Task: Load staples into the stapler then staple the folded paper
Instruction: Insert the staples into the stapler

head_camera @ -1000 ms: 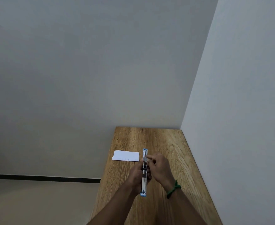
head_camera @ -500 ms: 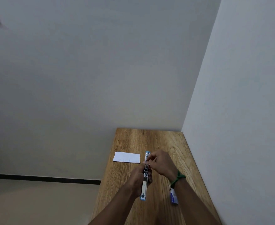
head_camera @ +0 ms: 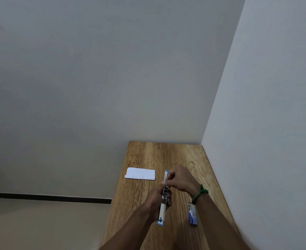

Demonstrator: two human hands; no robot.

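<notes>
The stapler is opened out long above the wooden counter, the left hand closed around its middle. The right hand pinches at the far part of it; whether staples are between the fingertips cannot be told. The folded paper lies flat just left, a small box nearer right

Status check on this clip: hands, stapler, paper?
Left hand grips opened stapler; right hand pinches at its magazine. Folded paper lies apart, unstapled. Staple box beside right wrist, nothing blocking.
</notes>
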